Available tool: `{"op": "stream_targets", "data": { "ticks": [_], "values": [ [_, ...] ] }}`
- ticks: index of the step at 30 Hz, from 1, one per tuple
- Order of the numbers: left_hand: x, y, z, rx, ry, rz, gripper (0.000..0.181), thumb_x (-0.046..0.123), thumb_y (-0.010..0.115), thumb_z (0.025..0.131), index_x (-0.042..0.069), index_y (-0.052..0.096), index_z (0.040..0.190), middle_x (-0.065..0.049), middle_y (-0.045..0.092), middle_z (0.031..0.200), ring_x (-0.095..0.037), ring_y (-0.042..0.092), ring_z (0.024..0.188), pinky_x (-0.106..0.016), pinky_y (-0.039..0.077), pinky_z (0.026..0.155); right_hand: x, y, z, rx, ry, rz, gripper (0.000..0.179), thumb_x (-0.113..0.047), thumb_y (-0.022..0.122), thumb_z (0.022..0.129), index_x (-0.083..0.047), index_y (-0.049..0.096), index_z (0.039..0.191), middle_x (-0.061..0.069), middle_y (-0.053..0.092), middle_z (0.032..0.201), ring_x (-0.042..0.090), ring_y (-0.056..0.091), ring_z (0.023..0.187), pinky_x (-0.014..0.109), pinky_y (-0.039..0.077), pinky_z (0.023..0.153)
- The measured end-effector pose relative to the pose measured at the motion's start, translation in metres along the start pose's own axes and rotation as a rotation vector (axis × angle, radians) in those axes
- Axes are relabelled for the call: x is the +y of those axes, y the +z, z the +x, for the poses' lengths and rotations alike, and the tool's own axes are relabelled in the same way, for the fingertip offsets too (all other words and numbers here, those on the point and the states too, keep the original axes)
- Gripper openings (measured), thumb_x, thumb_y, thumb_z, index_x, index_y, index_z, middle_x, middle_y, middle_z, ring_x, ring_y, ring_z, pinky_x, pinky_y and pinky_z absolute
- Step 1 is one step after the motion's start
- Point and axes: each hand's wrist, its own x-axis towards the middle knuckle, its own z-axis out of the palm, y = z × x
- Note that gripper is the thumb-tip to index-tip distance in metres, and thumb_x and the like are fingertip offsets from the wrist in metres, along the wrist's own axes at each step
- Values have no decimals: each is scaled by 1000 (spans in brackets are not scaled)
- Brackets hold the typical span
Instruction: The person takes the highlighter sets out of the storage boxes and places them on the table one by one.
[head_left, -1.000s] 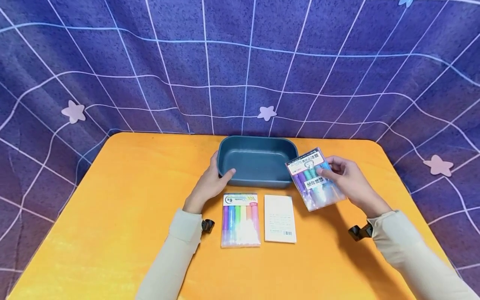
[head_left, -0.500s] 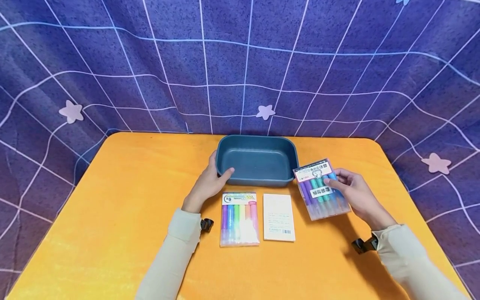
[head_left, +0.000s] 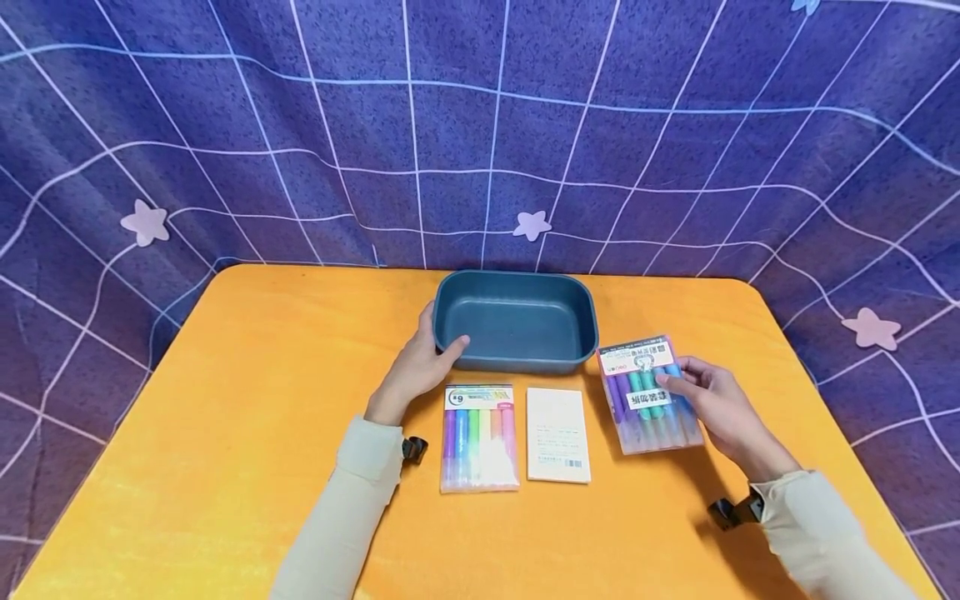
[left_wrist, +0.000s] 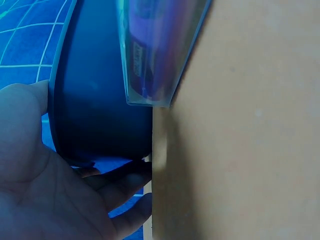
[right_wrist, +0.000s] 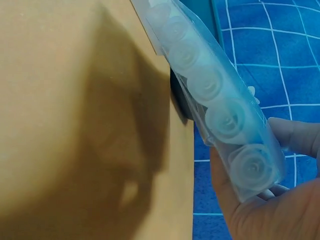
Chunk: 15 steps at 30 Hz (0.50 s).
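Note:
A dark blue open box (head_left: 517, 365) stands near the table's back edge, and my left hand (head_left: 416, 362) holds its left end, thumb at the front corner. To the right, my right hand (head_left: 723, 408) grips the right side of a clear pack of markers (head_left: 648, 396), purple, green and blue, above the table. In the right wrist view the pen ends of that pack (right_wrist: 227, 120) point at the camera, with thumb and fingers on opposite faces. The pack's purple side (left_wrist: 155, 55) hangs in front of the box in the left wrist view.
Before the box lies a second marker pack (head_left: 480, 437) in several colours. Beside it is a flat white pad or packet (head_left: 558, 435) with printed text and a barcode. A purple-blue grid curtain (head_left: 480, 133) hangs behind the orange table (head_left: 247, 417).
My right hand has moved the marker pack right and towards me, away from the box's right front corner. The left hand stays at the box.

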Motion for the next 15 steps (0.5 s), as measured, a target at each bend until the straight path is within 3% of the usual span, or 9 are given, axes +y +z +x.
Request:
{"op": "stream_targets", "data": {
  "ticks": [15],
  "values": [
    [-2, -1, 2, 0, -7, 1, 89, 54, 54, 99, 26, -3, 162, -16, 30, 165, -41, 40, 146, -64, 35, 115, 18, 0, -6, 1, 74, 115, 21, -19, 61, 101, -7, 54, 118, -13, 72, 91, 4, 70, 84, 24, 60, 72]
  ]
}}
